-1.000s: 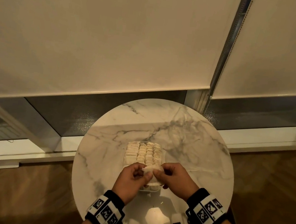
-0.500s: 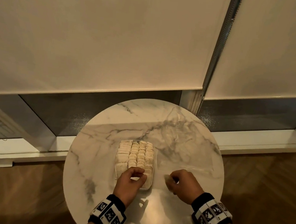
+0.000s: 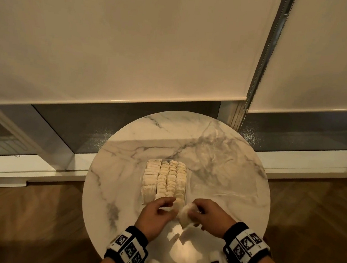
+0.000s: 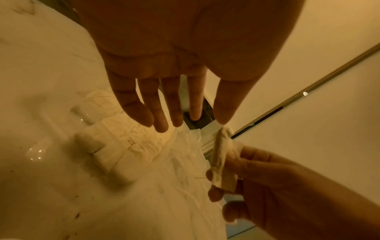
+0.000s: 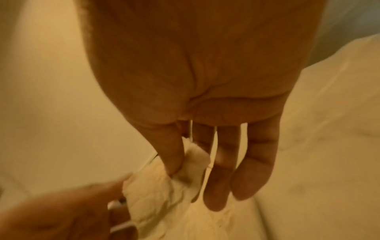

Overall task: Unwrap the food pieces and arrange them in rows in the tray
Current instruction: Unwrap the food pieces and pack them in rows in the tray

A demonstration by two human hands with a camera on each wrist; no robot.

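With the right hand (image 3: 209,216) pinching the wrapped food piece (image 3: 186,217) just off the tray's (image 3: 186,187) near right corner, the slack-fingered, empty left hand (image 3: 156,215) should peel gently.

On a round marble table (image 3: 122,168) a tray (image 3: 188,182) holds four rows of pale food pieces (image 3: 165,178). Just beside its near end, the right hand (image 3: 211,216) pinches a pale wrapped piece (image 3: 185,216), and the left hand (image 3: 156,213), fingers curled, touches that piece's left edge. Both wrists wear marker-printed bands (image 3: 128,249).
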